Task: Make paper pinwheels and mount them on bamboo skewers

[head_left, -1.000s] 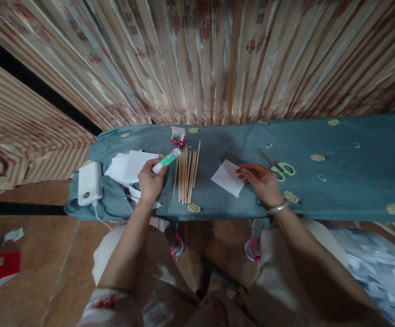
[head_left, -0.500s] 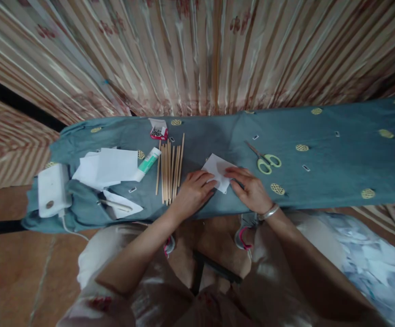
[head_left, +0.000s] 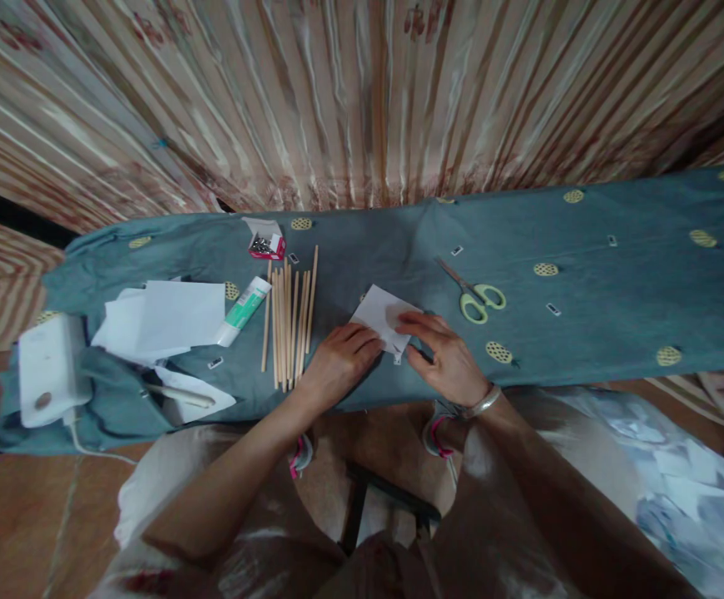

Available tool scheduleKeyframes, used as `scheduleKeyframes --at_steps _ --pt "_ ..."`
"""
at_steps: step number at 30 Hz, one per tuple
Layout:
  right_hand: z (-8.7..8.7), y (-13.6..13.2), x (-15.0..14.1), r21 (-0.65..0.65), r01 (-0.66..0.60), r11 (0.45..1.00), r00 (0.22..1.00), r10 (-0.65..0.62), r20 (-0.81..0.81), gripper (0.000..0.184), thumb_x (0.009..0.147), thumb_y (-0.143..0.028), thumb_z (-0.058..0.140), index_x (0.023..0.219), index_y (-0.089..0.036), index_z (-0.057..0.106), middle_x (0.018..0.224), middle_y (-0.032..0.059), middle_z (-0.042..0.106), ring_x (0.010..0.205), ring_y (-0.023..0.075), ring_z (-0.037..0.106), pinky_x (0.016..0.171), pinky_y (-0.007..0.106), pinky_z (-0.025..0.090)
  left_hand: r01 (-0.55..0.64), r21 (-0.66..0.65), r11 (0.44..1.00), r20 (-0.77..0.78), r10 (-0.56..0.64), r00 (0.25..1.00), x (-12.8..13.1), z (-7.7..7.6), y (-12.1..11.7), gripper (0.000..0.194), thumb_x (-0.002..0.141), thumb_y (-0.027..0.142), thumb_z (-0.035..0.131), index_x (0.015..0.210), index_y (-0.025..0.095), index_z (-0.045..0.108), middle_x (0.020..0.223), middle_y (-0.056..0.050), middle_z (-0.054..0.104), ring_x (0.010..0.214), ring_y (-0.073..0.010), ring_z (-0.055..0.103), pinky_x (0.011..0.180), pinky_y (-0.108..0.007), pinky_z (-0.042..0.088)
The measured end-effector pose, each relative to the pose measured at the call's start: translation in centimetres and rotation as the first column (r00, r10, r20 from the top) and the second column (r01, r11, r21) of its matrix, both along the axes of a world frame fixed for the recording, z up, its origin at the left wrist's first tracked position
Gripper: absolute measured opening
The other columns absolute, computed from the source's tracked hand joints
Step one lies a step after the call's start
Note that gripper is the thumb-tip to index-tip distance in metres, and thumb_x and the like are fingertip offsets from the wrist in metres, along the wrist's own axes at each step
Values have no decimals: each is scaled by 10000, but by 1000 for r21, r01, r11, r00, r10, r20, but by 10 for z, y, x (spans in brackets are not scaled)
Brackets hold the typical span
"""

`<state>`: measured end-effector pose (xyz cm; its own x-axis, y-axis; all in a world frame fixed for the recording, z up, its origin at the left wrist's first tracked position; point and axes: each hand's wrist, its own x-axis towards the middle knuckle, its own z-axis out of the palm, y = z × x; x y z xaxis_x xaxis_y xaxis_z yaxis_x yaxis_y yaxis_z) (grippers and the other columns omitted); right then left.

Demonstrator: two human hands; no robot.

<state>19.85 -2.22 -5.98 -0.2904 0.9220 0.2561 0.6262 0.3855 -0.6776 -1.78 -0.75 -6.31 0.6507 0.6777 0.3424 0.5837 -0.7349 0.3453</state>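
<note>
A small white sheet of paper [head_left: 382, 309] lies on the blue-green cloth, turned cornerwise to me. My left hand [head_left: 343, 358] rests on its lower left side, fingers stretched out flat. Over the right side of the sheet is my right hand [head_left: 446, 353], its fingertips touching the paper and the thumb held apart from them near the lower corner. Part of the sheet is hidden under the fingers. Wooden sticks [head_left: 287, 324] lie side by side left of my left hand. Green-handled scissors [head_left: 475, 298] lie open beyond my right hand.
Left of the sticks are a glue stick [head_left: 243, 311], more white paper [head_left: 181, 314], and a white device [head_left: 53, 370] with a cable. A pen-like tool [head_left: 181, 395] lies on folded paper. An open red box [head_left: 267, 244] holds small metal pieces. A striped curtain [head_left: 349, 100] hangs behind.
The view has shifted, so the table's things sit further left. Both hands stay on the paper; the right thumb and fingers look a little further apart.
</note>
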Motion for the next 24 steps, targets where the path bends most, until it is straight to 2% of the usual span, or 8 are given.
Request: scheduleKeyframes --at_steps 4,10,17,24 --pt "2 -5 -2 -29 7 1000 999 -8 -37 307 804 -151 594 1085 -243 675 1277 88 649 1189 271 585 1037 482 463 -17 -18 1000 69 18 997 3 5 -4 171 947 166 520 993 148 683 989 -93 721 956 -208 646 858 -358 565" --pt "1 -11 -3 -80 11 997 992 -21 -123 83 864 -289 659 890 -241 721 1233 91 672 1170 267 600 1016 466 461 27 -73 997 136 -17 991 5 9 -13 168 953 166 511 988 136 672 989 -97 717 941 -204 626 853 -355 561" --pt "1 -9 -9 -95 71 993 991 -81 -106 79 864 -263 643 835 -240 713 1252 77 665 1159 264 603 1005 445 458 -29 -152 988 152 52 987 7 9 -19 192 956 192 526 1121 144 613 978 -93 706 929 -206 636 826 -351 557" --pt "1 -9 -15 -65 107 992 989 -112 -91 86 857 -241 626 807 -224 694 1228 96 671 1135 268 616 1000 459 460 6 -100 995 198 14 980 7 3 -19 181 960 166 518 1089 155 644 973 -80 704 910 -184 636 816 -345 571"
